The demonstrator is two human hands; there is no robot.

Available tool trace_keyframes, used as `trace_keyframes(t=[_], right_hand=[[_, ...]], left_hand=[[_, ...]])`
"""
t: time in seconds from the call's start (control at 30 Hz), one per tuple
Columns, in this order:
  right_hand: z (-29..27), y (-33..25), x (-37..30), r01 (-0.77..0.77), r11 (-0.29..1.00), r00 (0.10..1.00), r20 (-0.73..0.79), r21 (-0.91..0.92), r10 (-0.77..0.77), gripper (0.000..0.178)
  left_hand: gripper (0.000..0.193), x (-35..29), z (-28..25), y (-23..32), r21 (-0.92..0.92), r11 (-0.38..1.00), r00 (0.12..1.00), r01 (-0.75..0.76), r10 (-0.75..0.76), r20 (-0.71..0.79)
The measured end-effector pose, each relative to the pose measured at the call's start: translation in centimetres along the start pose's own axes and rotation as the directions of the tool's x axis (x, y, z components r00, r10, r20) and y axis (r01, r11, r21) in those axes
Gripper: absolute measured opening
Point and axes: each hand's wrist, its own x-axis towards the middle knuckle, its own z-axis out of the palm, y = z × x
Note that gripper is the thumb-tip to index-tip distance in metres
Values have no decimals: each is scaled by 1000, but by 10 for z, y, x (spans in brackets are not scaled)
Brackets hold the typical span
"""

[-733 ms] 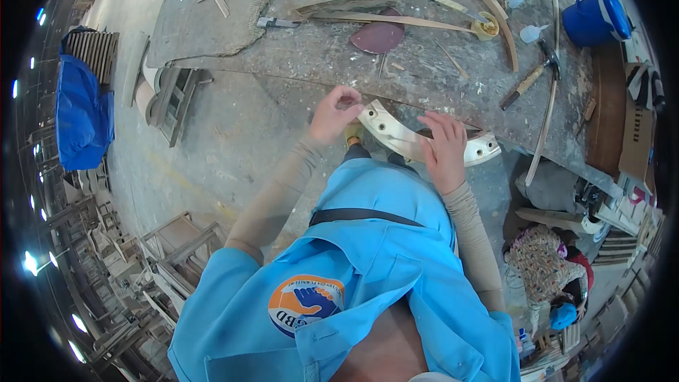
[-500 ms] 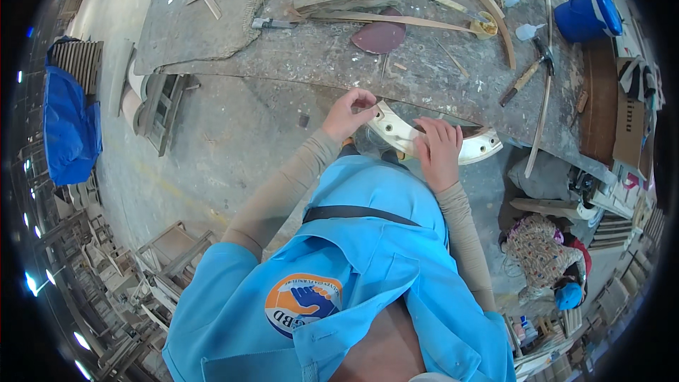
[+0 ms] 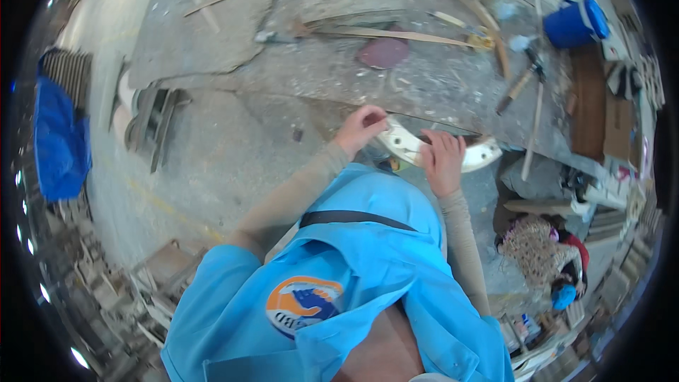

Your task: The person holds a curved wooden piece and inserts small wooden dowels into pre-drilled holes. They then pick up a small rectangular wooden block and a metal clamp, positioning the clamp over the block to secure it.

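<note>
A pale, curved wooden piece [image 3: 481, 156] with several round holes lies at the near edge of the workbench [image 3: 318, 64], in front of my waist. My right hand [image 3: 444, 163] is closed over its middle, fingers across the top and thumb on the near side. At the piece's left end my left hand [image 3: 361, 131] has its fingers curled in a pinch against the tip. Whether something small is also between those fingers is hidden.
A hammer [image 3: 520, 88], a dark red disc [image 3: 382, 53], wood strips [image 3: 403, 35] and a blue bucket [image 3: 576, 23] are on the bench. Wooden frames [image 3: 159, 124] stand on the floor at left. Another person [image 3: 534, 251] crouches at lower right.
The view has tilted slightly and blurred, so the bench things sit a little lower. Both hands stay on the curved piece, the left one still at its end.
</note>
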Motion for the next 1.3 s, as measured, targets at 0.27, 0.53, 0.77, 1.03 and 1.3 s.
trace_keyframes(t=[0.27,0.53,0.77,1.03,1.3], right_hand=[[-20,29,11,-2,985,992,-126,175,24,31],[-73,163,34,-242,933,827,-447,268,343,23],[-150,366,24,-613,789,620,-592,44,514,28],[-162,460,44,-741,665,619,-475,-90,626,37],[-151,588,28,-612,761,760,-427,-215,490,35]], left_hand=[[24,-5,-7,4,61,998,999,-33,34,-18],[21,-7,-8,14,228,963,980,-145,171,-99],[15,-14,8,48,363,916,941,-172,262,-214],[17,-35,46,56,568,814,919,-123,310,-244],[16,-37,56,66,667,722,886,-182,416,-208]])
